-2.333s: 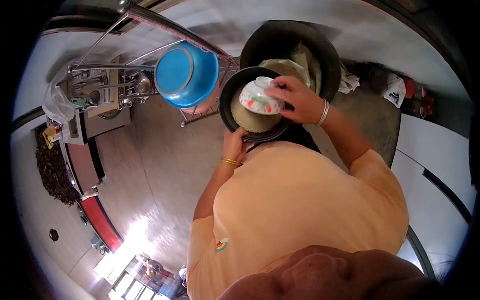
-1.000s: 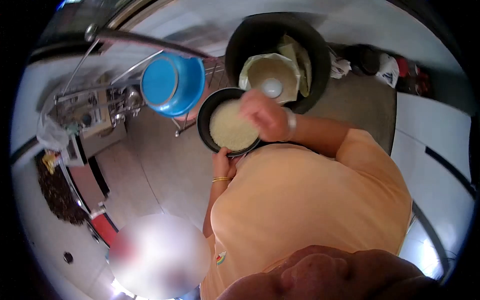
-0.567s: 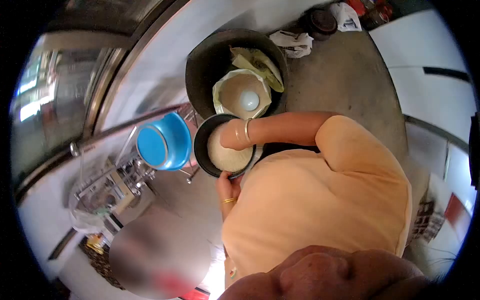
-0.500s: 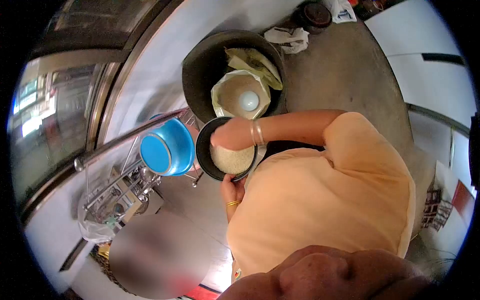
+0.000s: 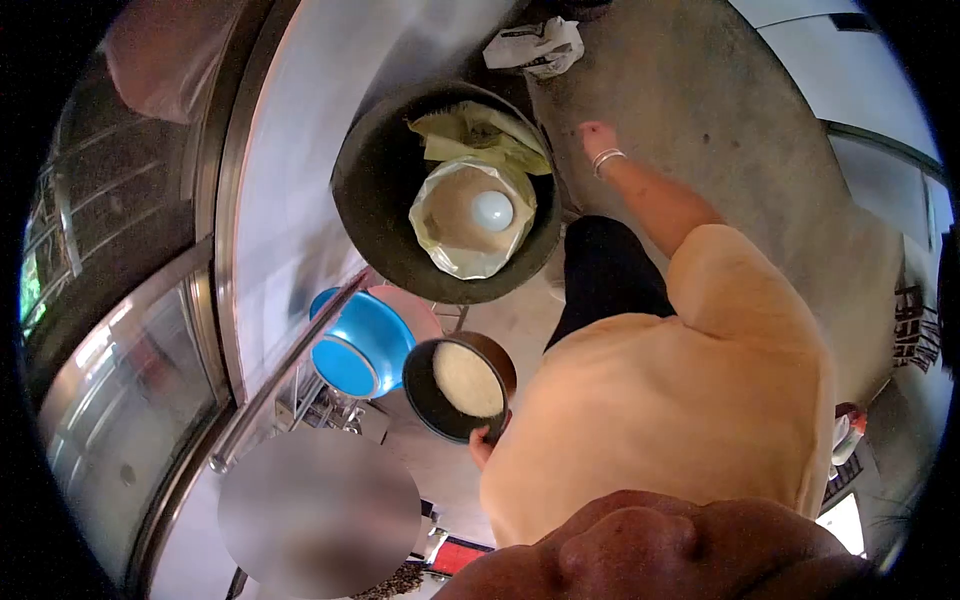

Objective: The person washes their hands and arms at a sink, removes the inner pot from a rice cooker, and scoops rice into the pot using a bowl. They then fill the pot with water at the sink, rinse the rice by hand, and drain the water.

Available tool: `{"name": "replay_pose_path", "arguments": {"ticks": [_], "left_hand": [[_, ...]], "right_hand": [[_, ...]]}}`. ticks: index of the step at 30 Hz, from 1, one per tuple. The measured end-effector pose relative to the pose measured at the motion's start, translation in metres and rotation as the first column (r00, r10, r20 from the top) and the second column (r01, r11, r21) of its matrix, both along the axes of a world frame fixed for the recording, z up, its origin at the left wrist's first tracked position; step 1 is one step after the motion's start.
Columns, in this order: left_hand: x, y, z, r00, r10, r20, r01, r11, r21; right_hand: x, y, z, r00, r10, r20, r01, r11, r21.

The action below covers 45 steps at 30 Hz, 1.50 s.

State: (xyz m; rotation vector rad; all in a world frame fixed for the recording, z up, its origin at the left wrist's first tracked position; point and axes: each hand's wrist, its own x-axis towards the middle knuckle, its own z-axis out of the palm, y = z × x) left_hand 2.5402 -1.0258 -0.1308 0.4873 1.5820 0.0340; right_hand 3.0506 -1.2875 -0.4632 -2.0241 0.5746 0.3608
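My left hand [image 5: 482,446] grips the rim of a dark round pot [image 5: 430,400], which is tilted and holds pale rice [image 5: 469,380]. Its thumb lies over the rim, and the pot hides the other fingers. My right hand [image 5: 597,138] is stretched out over the floor, to the right of a big dark vat [image 5: 360,170]; its fingers look curled, with nothing visible in them. Inside the vat stands an open bag [image 5: 437,247] of grain with a white bowl [image 5: 492,211] in it. Yellowish cloth or sacking [image 5: 470,135] lies behind the bag.
A blue basin [image 5: 355,350] and a pink basin [image 5: 408,307] sit left of the pot on a metal rack [image 5: 285,385]. White plastic [image 5: 540,47] lies on the floor beyond the vat. A window [image 5: 140,400] runs along the left. A blurred round patch covers the lower left.
My right hand released the bowl into the bag, dipped into the pot, then moved away to the right. The pot is now lower and tilted. The view has turned.
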Motion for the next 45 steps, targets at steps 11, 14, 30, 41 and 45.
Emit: {"name": "replay_pose_path", "arguments": {"ticks": [11,14,30,41,45], "left_hand": [[0.004,-0.033,0.024,0.945,0.319,-0.077,-0.325,0.94,-0.1],[-0.013,-0.038,0.023,0.919,0.35,-0.184,-0.373,0.921,-0.11],[-0.089,-0.052,-0.026,0.964,0.099,-0.247,-0.087,0.994,0.062],[-0.033,-0.027,-0.018,0.935,0.203,-0.291,-0.252,0.957,-0.143],[-0.01,-0.023,-0.015,0.939,0.192,-0.284,-0.235,0.964,-0.125]], "right_hand": [[-0.013,0.037,-0.144,0.855,0.442,-0.269,-0.434,0.896,0.093],[-0.001,0.041,-0.136,0.844,0.249,-0.475,-0.114,0.949,0.294],[0.008,0.062,-0.14,0.84,0.181,-0.511,-0.095,0.977,0.188],[0.015,0.053,-0.227,0.813,0.124,-0.568,0.14,0.907,0.397],[0.026,0.053,-0.233,0.757,0.092,-0.647,0.26,0.866,0.427]]}}
